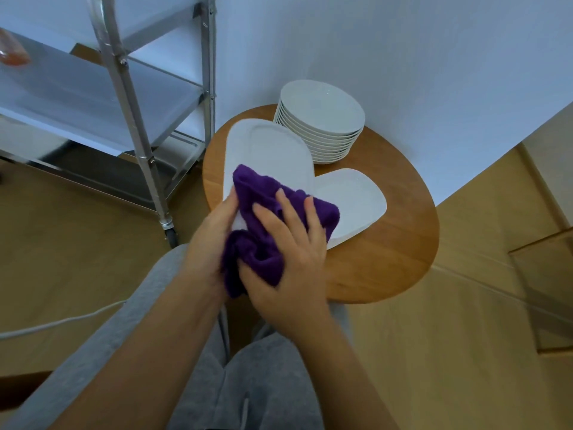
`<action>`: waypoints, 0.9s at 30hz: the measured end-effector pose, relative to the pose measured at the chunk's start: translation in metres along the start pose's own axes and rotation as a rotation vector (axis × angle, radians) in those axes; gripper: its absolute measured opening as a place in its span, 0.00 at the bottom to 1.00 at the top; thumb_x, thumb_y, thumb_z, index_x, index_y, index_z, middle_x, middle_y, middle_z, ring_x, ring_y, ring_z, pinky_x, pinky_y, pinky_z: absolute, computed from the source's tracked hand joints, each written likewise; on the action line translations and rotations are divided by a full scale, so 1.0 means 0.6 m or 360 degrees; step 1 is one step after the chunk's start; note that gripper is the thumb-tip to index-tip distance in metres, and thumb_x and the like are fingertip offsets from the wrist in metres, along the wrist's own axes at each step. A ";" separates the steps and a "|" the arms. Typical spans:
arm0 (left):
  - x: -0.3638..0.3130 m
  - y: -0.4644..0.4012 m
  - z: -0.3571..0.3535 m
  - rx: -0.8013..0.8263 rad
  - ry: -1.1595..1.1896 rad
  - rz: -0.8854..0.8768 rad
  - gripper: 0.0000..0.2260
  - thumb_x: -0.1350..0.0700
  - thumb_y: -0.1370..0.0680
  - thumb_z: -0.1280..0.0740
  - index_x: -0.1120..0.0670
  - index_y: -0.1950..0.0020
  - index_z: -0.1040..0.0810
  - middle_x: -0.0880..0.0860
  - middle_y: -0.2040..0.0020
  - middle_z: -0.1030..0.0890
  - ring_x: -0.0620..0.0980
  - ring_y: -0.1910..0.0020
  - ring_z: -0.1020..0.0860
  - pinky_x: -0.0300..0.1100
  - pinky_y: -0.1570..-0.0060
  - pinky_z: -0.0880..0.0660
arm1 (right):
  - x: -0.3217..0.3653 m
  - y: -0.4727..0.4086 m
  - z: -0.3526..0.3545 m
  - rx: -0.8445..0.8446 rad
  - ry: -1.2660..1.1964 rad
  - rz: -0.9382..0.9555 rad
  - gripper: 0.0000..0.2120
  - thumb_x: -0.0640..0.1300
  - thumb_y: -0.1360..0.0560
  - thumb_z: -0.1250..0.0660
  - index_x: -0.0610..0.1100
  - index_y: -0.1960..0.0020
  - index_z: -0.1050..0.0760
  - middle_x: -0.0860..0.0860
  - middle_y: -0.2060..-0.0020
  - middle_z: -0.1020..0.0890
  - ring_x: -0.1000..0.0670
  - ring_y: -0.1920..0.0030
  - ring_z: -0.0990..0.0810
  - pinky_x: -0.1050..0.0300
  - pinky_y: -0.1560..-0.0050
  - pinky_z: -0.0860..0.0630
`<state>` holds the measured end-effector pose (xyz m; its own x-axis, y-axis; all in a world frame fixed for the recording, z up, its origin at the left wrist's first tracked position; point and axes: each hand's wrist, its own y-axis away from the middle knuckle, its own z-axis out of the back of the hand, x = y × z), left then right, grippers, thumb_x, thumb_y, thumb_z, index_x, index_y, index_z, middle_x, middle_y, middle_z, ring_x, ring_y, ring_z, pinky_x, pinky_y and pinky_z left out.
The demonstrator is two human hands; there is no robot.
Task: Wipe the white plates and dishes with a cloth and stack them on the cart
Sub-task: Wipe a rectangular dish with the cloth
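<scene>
Both hands work close to my knees: my left hand (214, 234) grips the near end of the oblong plate (266, 150), and my right hand (285, 243) presses the purple cloth (263, 206) on it with bent fingers. Its long axis runs away from me over the tabletop (387, 259). Left beyond stands the cart (124, 97), nearer my left hand.

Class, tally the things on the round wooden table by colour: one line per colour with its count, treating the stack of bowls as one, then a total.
White: 3 (oblong platter, squarish plate, stack of bowls)
Purple: 1 (cloth)
Total: 4
</scene>
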<state>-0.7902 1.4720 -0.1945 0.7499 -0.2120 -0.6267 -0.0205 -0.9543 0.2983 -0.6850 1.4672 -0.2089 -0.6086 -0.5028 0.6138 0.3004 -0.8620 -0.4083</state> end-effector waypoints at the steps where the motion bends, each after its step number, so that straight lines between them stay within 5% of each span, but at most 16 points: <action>1: 0.002 0.000 0.001 -0.0026 0.0019 -0.0005 0.16 0.44 0.26 0.38 0.52 0.49 0.20 0.53 0.55 0.15 0.51 0.56 0.16 0.42 0.66 0.20 | 0.002 0.005 -0.010 -0.0125 0.0018 0.0027 0.27 0.55 0.31 0.37 0.52 0.33 0.34 0.49 0.29 0.33 0.43 0.25 0.47 0.29 0.32 0.45; 7: -0.006 -0.009 -0.011 0.0153 0.0156 0.0087 0.22 0.45 0.29 0.37 0.53 0.38 0.25 0.57 0.49 0.16 0.56 0.51 0.18 0.50 0.58 0.19 | -0.029 0.022 0.007 -0.0662 -0.0275 -0.0063 0.26 0.50 0.30 0.34 0.47 0.35 0.35 0.45 0.29 0.36 0.43 0.27 0.41 0.47 0.28 0.39; 12: -0.015 -0.008 -0.004 0.0454 -0.0010 0.0001 0.17 0.48 0.27 0.39 0.51 0.42 0.20 0.54 0.45 0.18 0.53 0.46 0.19 0.45 0.54 0.20 | -0.055 0.007 0.074 -0.0632 -0.0934 -0.0511 0.25 0.45 0.33 0.29 0.59 0.39 0.32 0.62 0.46 0.21 0.61 0.45 0.23 0.70 0.51 0.25; 14: -0.016 -0.006 0.000 0.0560 -0.0087 0.0070 0.15 0.46 0.31 0.31 0.49 0.46 0.17 0.55 0.46 0.17 0.54 0.48 0.19 0.45 0.56 0.20 | -0.067 -0.006 0.094 -0.0603 -0.0952 -0.0577 0.24 0.43 0.33 0.29 0.57 0.40 0.30 0.61 0.49 0.20 0.62 0.49 0.21 0.70 0.55 0.25; 17: -0.012 -0.006 0.008 0.0680 -0.0197 0.0218 0.26 0.45 0.39 0.22 0.52 0.44 0.18 0.58 0.47 0.18 0.56 0.50 0.18 0.47 0.57 0.20 | -0.073 -0.044 0.128 -0.0692 -0.0965 -0.0617 0.22 0.37 0.31 0.28 0.52 0.41 0.28 0.62 0.54 0.18 0.63 0.54 0.20 0.70 0.59 0.24; 22: -0.007 -0.005 0.011 0.0729 -0.0244 0.0302 0.22 0.45 0.36 0.24 0.53 0.46 0.17 0.56 0.49 0.16 0.54 0.51 0.18 0.45 0.56 0.20 | -0.082 -0.101 0.160 -0.0596 -0.1419 -0.0929 0.22 0.43 0.35 0.28 0.40 0.42 0.24 0.44 0.53 0.18 0.47 0.55 0.18 0.54 0.56 0.21; 27: 0.001 -0.006 0.003 0.0475 -0.0139 0.0293 0.16 0.48 0.29 0.33 0.54 0.47 0.17 0.57 0.49 0.16 0.55 0.53 0.17 0.46 0.59 0.20 | -0.081 -0.113 0.141 -0.0717 -0.1574 -0.1114 0.11 0.41 0.29 0.30 0.41 0.47 0.21 0.48 0.63 0.17 0.51 0.65 0.18 0.59 0.67 0.23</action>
<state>-0.7908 1.4748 -0.1973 0.6565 -0.3910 -0.6450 -0.3519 -0.9152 0.1965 -0.6136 1.5449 -0.1539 0.3218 0.0441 0.9458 -0.2499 -0.9595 0.1297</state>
